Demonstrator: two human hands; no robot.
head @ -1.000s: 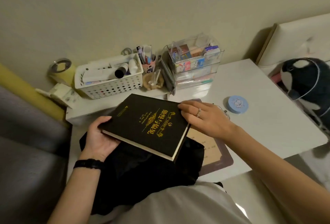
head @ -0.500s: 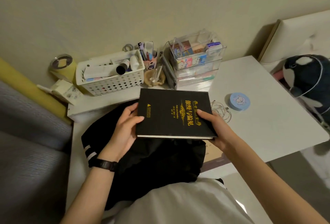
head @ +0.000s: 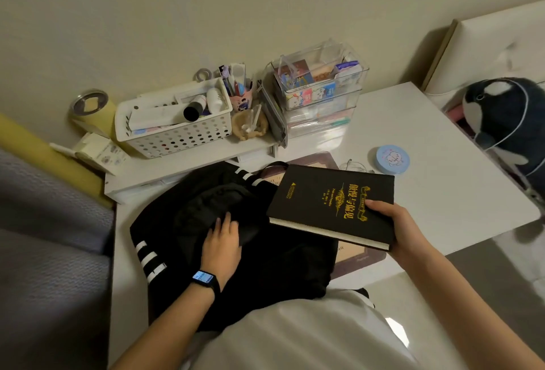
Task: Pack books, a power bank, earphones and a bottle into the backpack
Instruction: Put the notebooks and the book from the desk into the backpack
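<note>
- Early stage: nothing visibly packed.
- Black book (head: 333,204) gripped by right hand (head: 392,228), held at 3 o'clock of backpack (head: 280,275).
- Left hand (head: 222,240) flat, fingers straight, pressing backpack's crumpled top.
- Earphones (head: 354,165) seemingly on table, 12 o'clock of book; power bank, bottle unidentified.

You read the gold title 傲慢与偏见 on the cover of the black book (head: 330,201), set sideways to you. The finer gold lines beside it and under the triangle logo (head: 292,185) are too small to read.
</note>
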